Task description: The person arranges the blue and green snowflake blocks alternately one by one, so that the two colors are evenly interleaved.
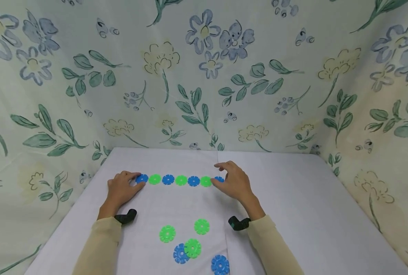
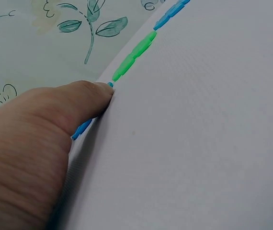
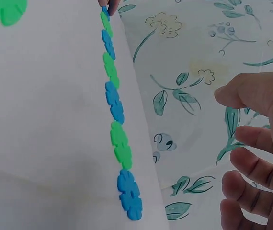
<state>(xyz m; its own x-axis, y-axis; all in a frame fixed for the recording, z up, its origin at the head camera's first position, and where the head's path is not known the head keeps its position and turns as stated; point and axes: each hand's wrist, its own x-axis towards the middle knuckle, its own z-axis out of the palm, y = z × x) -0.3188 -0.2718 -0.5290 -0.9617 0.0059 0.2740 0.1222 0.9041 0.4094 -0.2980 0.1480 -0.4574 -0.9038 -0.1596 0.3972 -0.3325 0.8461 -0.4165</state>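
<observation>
A straight row of notched plastic discs in alternating blue and green runs across the white table. My left hand pinches the blue disc at the row's left end, with the thumb at its near edge and a finger at its far edge. At the other end, my right hand is raised above the table, thumb and fingers apart, holding nothing. In the head view it partly covers the last blue disc, beside a green disc. The row's neighbouring discs stand edge to edge.
Closer to me lie loose discs: a green one, another green one, a green one overlapping a blue one, and a blue one. Floral cloth rises behind the white table.
</observation>
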